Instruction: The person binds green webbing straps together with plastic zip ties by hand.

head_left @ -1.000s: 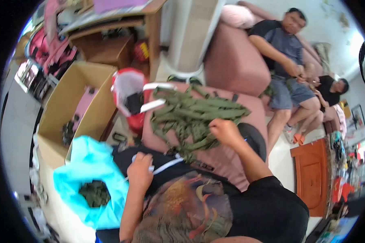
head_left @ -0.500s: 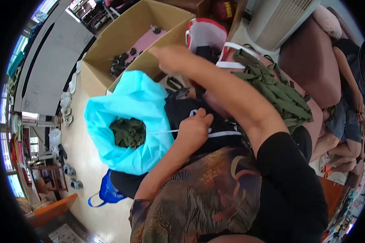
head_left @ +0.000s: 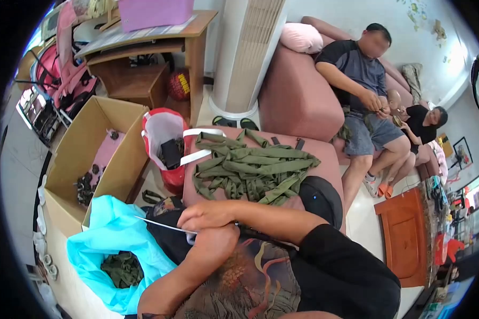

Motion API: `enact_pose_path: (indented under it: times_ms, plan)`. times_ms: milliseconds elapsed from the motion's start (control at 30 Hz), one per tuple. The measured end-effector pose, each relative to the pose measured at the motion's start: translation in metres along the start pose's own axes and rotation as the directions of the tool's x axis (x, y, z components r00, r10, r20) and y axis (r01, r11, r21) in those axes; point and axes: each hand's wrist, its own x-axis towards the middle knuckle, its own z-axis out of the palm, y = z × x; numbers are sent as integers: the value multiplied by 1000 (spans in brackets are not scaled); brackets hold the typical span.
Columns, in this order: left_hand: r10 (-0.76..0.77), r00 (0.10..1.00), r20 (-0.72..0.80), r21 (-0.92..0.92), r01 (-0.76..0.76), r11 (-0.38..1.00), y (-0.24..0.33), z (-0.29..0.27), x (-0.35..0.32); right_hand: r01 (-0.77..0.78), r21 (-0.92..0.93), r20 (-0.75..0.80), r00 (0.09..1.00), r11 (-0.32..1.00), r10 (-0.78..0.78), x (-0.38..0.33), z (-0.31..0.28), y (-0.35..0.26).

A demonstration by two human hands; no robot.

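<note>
Your head is up again: half a second ago the view looks down into the cyan plastic bag [head_left: 112, 250], and now it is level, with the pile of olive-green webbing straps [head_left: 250, 170] in the middle, as it is one second ago. Your right arm no longer reaches across toward the bag; both hands are now together over your lap, just below the pile. From this I judge that one piece is dropped and you work on the next.

Your right hand [head_left: 210, 215] lies on top, fingers closed around a thin pale strip [head_left: 162, 226] that points from the hand toward the bag. Your left hand [head_left: 213, 242] is under it, mostly hidden, so I cannot tell if it is closed or apart.

The pile lies on the pink ottoman [head_left: 330, 159], near its front edge, and some strap ends hang close to this edge. Left of the pile, a red bag [head_left: 162, 138] touches the ottoman side, and beyond it stands an open cardboard box [head_left: 85, 154]. The cyan bag is below-left of the pile, mouth open, with green pieces inside. Right of the pile there is free ottoman surface, then the legs of seated persons.
</note>
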Motion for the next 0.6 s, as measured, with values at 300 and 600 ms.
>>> enact_pose_path:
  times_ms: [300,600]
  plan:
    - [-58,984,166,-30,64,998,15,-7,4,-185,64,230,959,981,166,21,4,3]
    - [62,930,-362,-51,-86,995,5,-68,26,70,-43,-480,873,997,-82,-21,-74,-20]
